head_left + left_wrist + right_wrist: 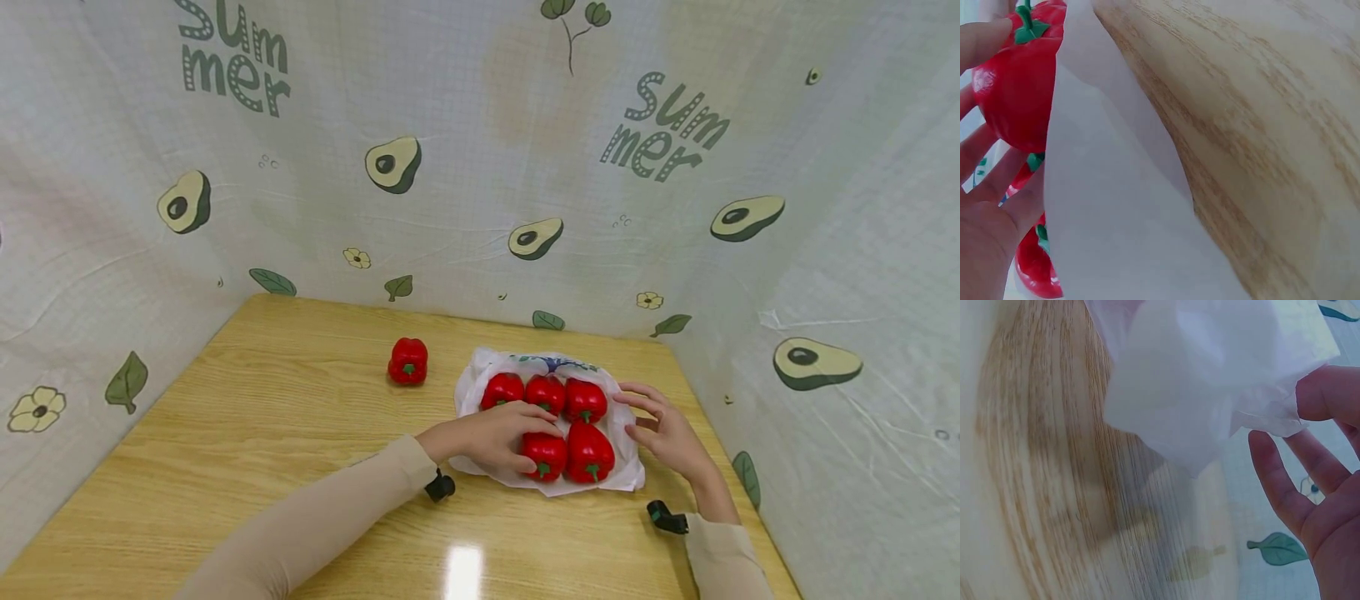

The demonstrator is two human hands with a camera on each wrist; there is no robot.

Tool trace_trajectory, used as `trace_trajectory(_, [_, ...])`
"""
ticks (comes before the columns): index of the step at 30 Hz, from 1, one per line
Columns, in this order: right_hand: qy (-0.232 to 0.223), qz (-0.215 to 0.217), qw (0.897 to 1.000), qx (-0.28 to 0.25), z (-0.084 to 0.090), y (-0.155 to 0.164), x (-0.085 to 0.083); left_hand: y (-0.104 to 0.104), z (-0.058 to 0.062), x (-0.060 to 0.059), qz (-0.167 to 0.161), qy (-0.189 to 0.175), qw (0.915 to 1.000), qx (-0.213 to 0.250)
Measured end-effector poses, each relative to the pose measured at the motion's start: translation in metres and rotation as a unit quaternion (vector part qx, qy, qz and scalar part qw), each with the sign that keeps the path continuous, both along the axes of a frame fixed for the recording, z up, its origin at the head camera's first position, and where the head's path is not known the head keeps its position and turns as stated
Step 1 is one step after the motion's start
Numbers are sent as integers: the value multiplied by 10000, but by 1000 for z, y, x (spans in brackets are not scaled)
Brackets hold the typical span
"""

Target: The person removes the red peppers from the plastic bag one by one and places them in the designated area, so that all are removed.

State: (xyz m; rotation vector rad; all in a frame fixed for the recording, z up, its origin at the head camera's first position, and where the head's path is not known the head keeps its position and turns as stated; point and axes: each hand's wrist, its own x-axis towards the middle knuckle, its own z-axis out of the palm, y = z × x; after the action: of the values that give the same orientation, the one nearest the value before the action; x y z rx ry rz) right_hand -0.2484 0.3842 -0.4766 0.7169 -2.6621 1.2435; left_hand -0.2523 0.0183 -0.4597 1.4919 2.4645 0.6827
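Pepper [546,457] between fingers [540,426] and thumb [519,462] of left hand [495,435].

**White Glare Blazes in the Foreground!**

Bright, soft light fills the head view, and there's a hard white glare off the counter [315,392] at the bottom edge! Small glints pop on the red peppers [590,454]. Over to the left wrist: dimmer, cooler, wood grain soft! Right wrist: bluish cast, grey shadow below the white paper [1166,387], a printed leaf [1280,549] mirrored hazily.

High forward-down head view; close wrist views, white paper [1116,194] in both.
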Motion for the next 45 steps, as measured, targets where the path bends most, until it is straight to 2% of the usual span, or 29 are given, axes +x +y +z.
trace_trajectory(8, [29,-8,10000,1,-1,1,0,4,-6,-3,69,46,9999,88])
trace_trajectory(16, [17,65,10000,-74,-2,1,-1,4,-6,-2,135,-39,9998,155])
trace_trajectory(27, [-70,37,9999,-74,-1,1,-1,4,-8,-2,134,152,9996,201])
trace_trajectory(45, [-80,31,9999,-97,1,-1,-1,-4,4,0,144,89,9992,355])
